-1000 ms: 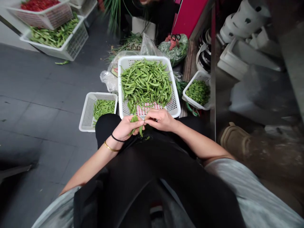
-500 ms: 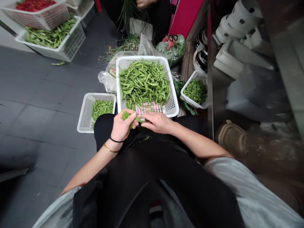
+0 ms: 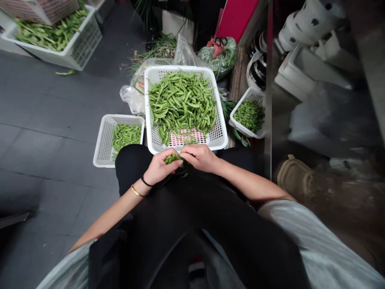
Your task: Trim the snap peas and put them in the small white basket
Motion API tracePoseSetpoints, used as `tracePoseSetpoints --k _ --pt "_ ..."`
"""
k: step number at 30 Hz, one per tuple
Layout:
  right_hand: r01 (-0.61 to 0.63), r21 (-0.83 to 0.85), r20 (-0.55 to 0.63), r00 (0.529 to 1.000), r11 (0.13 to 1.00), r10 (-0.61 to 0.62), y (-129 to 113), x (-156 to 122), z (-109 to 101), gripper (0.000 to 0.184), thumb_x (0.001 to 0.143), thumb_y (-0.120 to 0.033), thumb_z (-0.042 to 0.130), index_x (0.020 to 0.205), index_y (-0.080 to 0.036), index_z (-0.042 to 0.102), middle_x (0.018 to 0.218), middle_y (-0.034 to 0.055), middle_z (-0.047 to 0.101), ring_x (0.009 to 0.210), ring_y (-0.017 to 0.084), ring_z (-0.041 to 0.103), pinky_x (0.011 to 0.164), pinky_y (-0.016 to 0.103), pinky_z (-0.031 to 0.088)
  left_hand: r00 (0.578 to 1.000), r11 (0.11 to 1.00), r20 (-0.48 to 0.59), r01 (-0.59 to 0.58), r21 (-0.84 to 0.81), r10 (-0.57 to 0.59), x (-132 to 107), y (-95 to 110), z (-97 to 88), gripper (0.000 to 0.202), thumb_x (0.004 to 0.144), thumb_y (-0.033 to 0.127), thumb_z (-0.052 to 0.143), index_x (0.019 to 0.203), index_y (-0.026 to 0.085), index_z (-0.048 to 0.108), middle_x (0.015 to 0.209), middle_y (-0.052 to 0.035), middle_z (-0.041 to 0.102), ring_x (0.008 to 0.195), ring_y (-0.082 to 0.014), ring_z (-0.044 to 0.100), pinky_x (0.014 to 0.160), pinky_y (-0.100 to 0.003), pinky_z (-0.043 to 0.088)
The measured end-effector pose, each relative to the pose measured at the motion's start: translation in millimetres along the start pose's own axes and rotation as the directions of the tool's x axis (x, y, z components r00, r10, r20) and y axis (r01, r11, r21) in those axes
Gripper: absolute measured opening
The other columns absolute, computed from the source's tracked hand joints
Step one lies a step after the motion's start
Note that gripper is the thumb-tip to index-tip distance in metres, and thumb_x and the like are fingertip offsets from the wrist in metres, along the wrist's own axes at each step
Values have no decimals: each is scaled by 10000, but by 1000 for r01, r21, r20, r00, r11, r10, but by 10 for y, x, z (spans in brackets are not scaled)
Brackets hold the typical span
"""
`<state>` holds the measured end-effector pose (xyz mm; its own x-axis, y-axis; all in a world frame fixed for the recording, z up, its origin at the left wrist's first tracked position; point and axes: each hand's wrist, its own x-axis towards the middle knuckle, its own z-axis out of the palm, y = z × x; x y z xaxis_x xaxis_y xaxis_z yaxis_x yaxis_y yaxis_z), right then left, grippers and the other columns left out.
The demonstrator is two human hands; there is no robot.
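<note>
My left hand [image 3: 162,165] is closed around several green pea pods [image 3: 172,159], which show between its thumb and fingers. Against its fingertips, my right hand [image 3: 201,156] pinches at the end of one pod; its fingers hide that tip. Both hands meet above my lap, at the near rim of a large white basket [image 3: 221,138]. A heap of pea pods [image 3: 183,102] fills most of that basket, with small scraps at its near side. To the left, a smaller white basket [image 3: 100,140] holds more pods [image 3: 128,135]. Bits of green lie on my black apron [image 3: 192,208].
A small basket [image 3: 240,127] of leafy greens [image 3: 249,115] stands at right, beside a metal frame [image 3: 268,100]. Behind the large basket are a tied bag of greens [image 3: 222,58] and a clear plastic bag [image 3: 132,98]. Stacked baskets [image 3: 86,48] stand far left.
The hands have drawn together and shifted slightly right, and the right fingers now press up against the left fingertips. The view has tilted slightly downward.
</note>
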<state>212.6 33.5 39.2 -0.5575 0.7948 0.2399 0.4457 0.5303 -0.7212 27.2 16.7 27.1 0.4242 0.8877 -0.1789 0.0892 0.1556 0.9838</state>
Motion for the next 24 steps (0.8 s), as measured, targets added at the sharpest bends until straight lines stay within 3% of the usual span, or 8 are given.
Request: tracePoseSetpoints --k 5,9,13,15,17,19,21,24 --pt "40 121 125 991 992 -55 86 161 -165 268 932 -277 456 770 -152 629 652 5 598 652 101 554 681 211 431 991 932 -132 -70 -355 24 68 -54 -152 156 737 223 654 668 141 541 657 -15 636 349 -39 401 337 -178 272" --pt "61 135 212 973 989 -89 142 272 -183 279 940 -299 443 800 -154 637 703 17 606 677 102 559 680 211 433 991 846 -122 -27 -532 -45 165 -76 -194 149 708 207 661 683 143 528 703 -36 657 333 -41 401 322 -181 268" --pt "-56 28 275 960 998 46 378 310 -316 275 938 -299 439 873 -149 660 798 42 658 756 117 600 732 223 445 987 772 -129 -6 -636 -99 238 -61 -378 132 677 210 656 769 154 579 612 -16 628 297 -29 328 303 -169 231" --pt "-125 -133 417 893 983 170 572 330 -407 203 896 -260 498 933 -161 671 869 50 685 803 138 623 748 238 449 985 747 -110 27 -665 -134 259 -44 -546 253 653 218 655 899 162 632 562 1 590 286 -23 280 293 -167 199" --pt "-117 -363 578 750 924 322 768 387 -429 175 823 -230 571 943 -175 686 879 63 701 805 178 639 707 257 453 984 727 -106 32 -686 -143 279 -30 -699 286 647 261 659 917 168 661 514 18 529 283 -26 259 284 -177 191" --pt "-60 -559 604 654 827 456 938 501 -339 181 808 -227 565 914 -164 698 871 100 708 806 222 650 666 281 453 984 703 -120 5 -711 -129 301 -21 -783 216 664 345 676 801 178 666 476 33 449 288 -29 257 280 -181 201" --pt "-36 -656 545 668 753 507 1078 655 -147 228 840 -187 490 922 -125 693 920 153 703 861 259 654 678 309 461 989 684 -100 2 -729 -110 319 -18 -782 268 654 430 716 666 181 618 444 47 375 296 -31 261 281 -173 209" --pt "-44 -671 514 692 740 507 1244 873 197 258 812 -82 451 944 -63 671 966 204 691 920 289 650 725 346 474 993 708 -62 27 -706 -100 316 -14 -690 352 628 424 773 572 165 540 408 48 345 333 -62 355 299 -167 261"
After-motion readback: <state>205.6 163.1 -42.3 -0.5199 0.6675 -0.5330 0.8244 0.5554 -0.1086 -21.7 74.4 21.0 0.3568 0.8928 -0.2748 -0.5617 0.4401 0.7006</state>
